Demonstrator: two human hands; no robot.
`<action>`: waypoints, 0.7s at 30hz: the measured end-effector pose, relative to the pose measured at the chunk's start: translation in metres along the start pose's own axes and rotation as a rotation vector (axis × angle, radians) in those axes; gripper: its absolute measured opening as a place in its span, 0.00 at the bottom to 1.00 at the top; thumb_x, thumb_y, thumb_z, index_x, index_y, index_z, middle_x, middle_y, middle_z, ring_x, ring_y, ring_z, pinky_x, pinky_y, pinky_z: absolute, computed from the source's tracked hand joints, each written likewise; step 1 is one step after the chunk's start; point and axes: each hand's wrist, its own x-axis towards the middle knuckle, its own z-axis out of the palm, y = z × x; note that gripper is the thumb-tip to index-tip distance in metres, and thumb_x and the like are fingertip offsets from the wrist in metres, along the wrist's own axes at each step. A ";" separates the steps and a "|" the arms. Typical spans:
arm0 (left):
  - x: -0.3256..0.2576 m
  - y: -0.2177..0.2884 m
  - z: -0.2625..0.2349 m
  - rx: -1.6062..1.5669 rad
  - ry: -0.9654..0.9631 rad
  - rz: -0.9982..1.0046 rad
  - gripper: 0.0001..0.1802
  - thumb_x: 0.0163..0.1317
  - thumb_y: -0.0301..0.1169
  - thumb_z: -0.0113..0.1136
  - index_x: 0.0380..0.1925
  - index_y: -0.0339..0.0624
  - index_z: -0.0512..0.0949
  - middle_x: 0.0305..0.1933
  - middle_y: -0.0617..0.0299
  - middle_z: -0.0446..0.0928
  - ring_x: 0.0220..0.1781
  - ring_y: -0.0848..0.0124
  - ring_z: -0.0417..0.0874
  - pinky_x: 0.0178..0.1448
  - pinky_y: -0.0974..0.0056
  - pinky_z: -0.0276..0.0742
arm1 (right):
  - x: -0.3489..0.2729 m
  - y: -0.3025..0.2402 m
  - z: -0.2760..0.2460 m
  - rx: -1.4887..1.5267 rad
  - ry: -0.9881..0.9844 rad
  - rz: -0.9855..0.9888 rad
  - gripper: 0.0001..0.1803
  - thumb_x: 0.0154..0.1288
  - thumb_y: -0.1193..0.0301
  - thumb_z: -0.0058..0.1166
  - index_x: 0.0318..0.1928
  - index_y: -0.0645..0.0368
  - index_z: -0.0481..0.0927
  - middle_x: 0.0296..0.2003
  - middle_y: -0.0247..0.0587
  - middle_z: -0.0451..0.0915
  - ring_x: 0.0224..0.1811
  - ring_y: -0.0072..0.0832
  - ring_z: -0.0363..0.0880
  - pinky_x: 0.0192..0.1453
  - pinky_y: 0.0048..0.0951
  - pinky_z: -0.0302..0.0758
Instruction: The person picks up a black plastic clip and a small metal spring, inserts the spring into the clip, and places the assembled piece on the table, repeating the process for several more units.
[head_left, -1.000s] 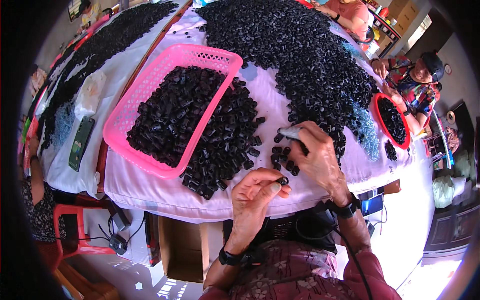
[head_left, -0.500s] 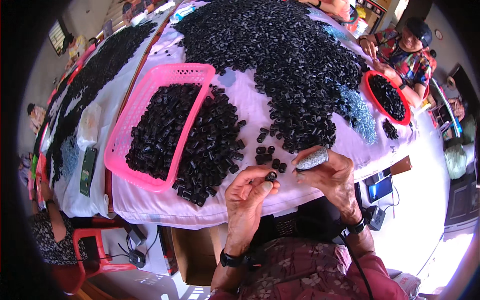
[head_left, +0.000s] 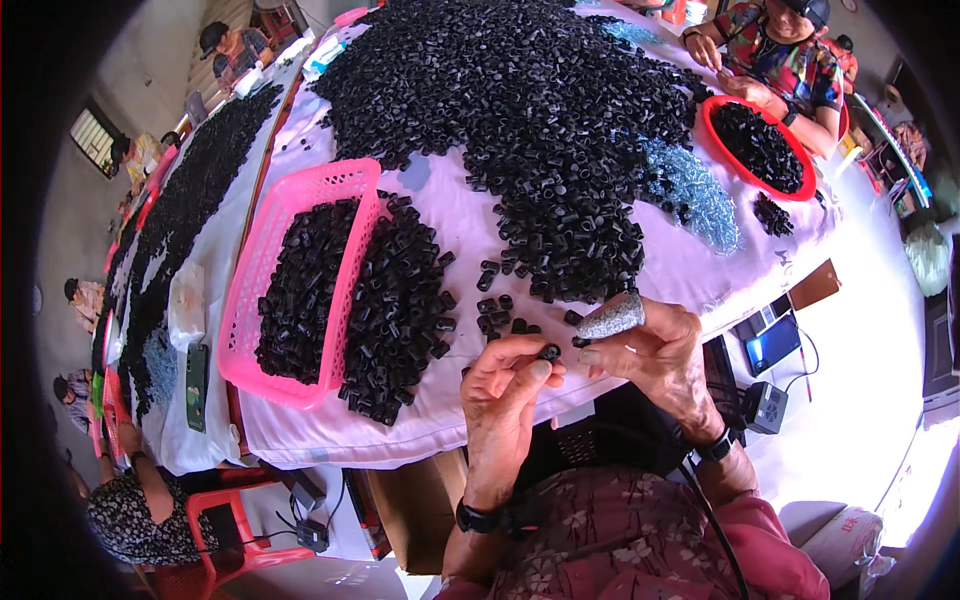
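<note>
My left hand [head_left: 507, 388] pinches a small black cylindrical plastic part [head_left: 549, 352] between thumb and fingers, its round end turned up. Close beside it on the right, my right hand [head_left: 655, 350] has thumb and fingers drawn together. A grey wrapping [head_left: 612, 318] covers one of its fingers, and whatever lies in that pinch is too small to make out. Both hands are over the near table edge. Just beyond them, several loose black parts [head_left: 493, 315] lie on the pale pink cloth [head_left: 440, 215].
A pink plastic basket [head_left: 235, 340] of black parts stands at left, with a heap [head_left: 395, 310] against it. A large black pile [head_left: 480, 90] spreads beyond. Clear bluish pieces [head_left: 705, 200] lie right, near a red basket [head_left: 808, 175] and a co-worker [head_left: 785, 60]. A phone [head_left: 197, 385] rests far left.
The whole view has shifted, so the table and baskets appear moved. My left hand still holds the black part, and my right hand's fingertips stay close to it.
</note>
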 end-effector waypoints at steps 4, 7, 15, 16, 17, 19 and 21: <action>0.001 -0.003 0.003 0.071 -0.002 0.010 0.12 0.63 0.18 0.60 0.47 0.33 0.78 0.43 0.55 0.81 0.42 0.69 0.84 0.48 0.64 0.79 | 0.003 -0.003 0.002 -0.003 -0.009 -0.078 0.14 0.58 0.81 0.66 0.46 0.67 0.83 0.41 0.42 0.84 0.42 0.25 0.85 0.44 0.25 0.84; 0.000 -0.004 0.005 0.120 -0.001 0.009 0.11 0.63 0.17 0.59 0.46 0.31 0.78 0.43 0.56 0.81 0.42 0.70 0.84 0.48 0.65 0.80 | 0.003 -0.002 0.004 -0.048 0.008 -0.082 0.12 0.59 0.81 0.65 0.45 0.67 0.84 0.40 0.43 0.84 0.41 0.26 0.85 0.45 0.25 0.84; 0.001 -0.004 0.004 0.150 -0.014 0.043 0.11 0.63 0.15 0.59 0.46 0.30 0.78 0.43 0.56 0.80 0.42 0.71 0.84 0.49 0.67 0.81 | 0.005 0.005 0.006 -0.204 -0.034 -0.207 0.11 0.61 0.81 0.62 0.45 0.67 0.84 0.40 0.46 0.84 0.40 0.29 0.86 0.42 0.27 0.83; 0.000 -0.004 0.004 0.165 -0.012 0.056 0.11 0.63 0.14 0.59 0.45 0.30 0.78 0.43 0.56 0.80 0.42 0.71 0.84 0.49 0.67 0.81 | 0.006 0.003 0.007 -0.205 -0.037 -0.206 0.11 0.61 0.81 0.62 0.45 0.67 0.84 0.40 0.46 0.84 0.40 0.29 0.86 0.42 0.27 0.83; 0.000 -0.004 0.004 0.180 -0.010 0.069 0.11 0.63 0.14 0.59 0.45 0.30 0.78 0.43 0.56 0.80 0.42 0.72 0.83 0.49 0.67 0.81 | 0.006 -0.002 0.008 -0.319 -0.049 -0.244 0.11 0.61 0.81 0.62 0.45 0.68 0.83 0.40 0.47 0.84 0.39 0.30 0.86 0.41 0.28 0.83; 0.000 -0.004 0.002 0.206 -0.016 0.091 0.11 0.63 0.14 0.59 0.45 0.30 0.78 0.44 0.56 0.80 0.42 0.72 0.83 0.50 0.67 0.81 | 0.006 -0.003 0.009 -0.434 -0.061 -0.283 0.10 0.61 0.82 0.61 0.44 0.69 0.83 0.40 0.48 0.84 0.39 0.32 0.87 0.40 0.28 0.83; 0.000 -0.005 0.001 0.233 -0.024 0.113 0.10 0.63 0.14 0.59 0.45 0.30 0.78 0.44 0.56 0.80 0.43 0.72 0.83 0.50 0.67 0.81 | 0.005 0.000 0.011 -0.432 -0.059 -0.284 0.09 0.61 0.82 0.61 0.43 0.71 0.82 0.40 0.51 0.83 0.39 0.34 0.87 0.40 0.30 0.83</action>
